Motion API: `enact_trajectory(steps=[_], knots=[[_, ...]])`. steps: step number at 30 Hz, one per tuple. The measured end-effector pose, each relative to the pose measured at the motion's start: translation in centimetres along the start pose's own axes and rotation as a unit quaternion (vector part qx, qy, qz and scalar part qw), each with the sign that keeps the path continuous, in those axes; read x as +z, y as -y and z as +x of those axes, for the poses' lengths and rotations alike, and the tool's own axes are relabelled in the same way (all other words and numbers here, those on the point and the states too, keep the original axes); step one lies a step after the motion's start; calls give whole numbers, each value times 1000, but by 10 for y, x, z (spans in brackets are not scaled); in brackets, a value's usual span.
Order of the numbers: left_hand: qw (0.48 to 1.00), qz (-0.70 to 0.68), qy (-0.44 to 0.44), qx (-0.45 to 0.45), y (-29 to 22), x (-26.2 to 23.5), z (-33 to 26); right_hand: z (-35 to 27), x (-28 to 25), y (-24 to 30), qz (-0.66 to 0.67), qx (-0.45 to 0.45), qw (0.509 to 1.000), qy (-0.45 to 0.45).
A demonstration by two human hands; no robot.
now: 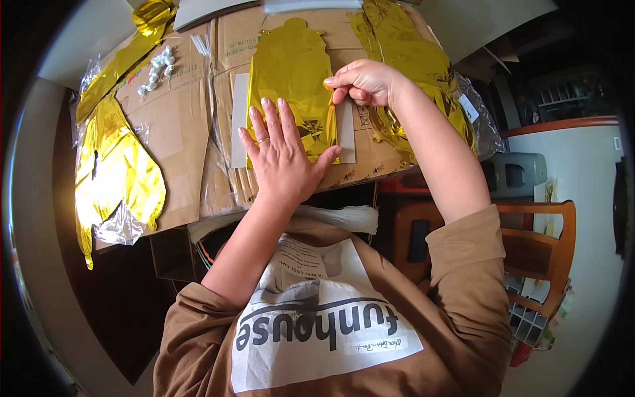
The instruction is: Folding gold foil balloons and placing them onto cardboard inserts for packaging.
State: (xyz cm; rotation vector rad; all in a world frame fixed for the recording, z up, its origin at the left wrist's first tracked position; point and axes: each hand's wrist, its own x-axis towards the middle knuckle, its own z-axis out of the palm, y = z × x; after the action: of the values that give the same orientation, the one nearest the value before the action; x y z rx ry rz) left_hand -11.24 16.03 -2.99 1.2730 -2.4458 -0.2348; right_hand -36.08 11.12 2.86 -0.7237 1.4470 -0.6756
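A flat, uninflated gold foil balloon (288, 66) lies folded over a pale grey board (239, 126) in the middle of the cardboard. My left hand (284, 149) rests palm down on its near part, fingers spread and the thumb out to the right. At the balloon's right edge, my right hand (364, 83) is closed in a pinch on a narrow gold strip of the foil, which hangs down along that side. More gold foil (423, 73) lies in a crumpled heap just right of my right hand.
Flattened cardboard (185, 132) covers the tabletop. On the left are loose gold foil balloons (122, 165), a white curled string (157, 69) and clear plastic. A wooden chair (536, 251) and a grey stool (519, 173) stand to the right, below table height.
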Motion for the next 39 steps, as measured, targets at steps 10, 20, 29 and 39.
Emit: enact_trajectory(steps=[10,20,29,39], knots=[[1000,-3,3,3,1,1,0,2,-3,-2,-4,0,998,-55],[1000,6,15,2,0,-1,1,8,-5,11,-4,-3,996,-91],[1000,14,21,2,-1,-1,1,15,-7,7,44,-21,991,-128],[1000,12,12,10,1,2,1,24,-6,2,-40,-38,985,-166]])
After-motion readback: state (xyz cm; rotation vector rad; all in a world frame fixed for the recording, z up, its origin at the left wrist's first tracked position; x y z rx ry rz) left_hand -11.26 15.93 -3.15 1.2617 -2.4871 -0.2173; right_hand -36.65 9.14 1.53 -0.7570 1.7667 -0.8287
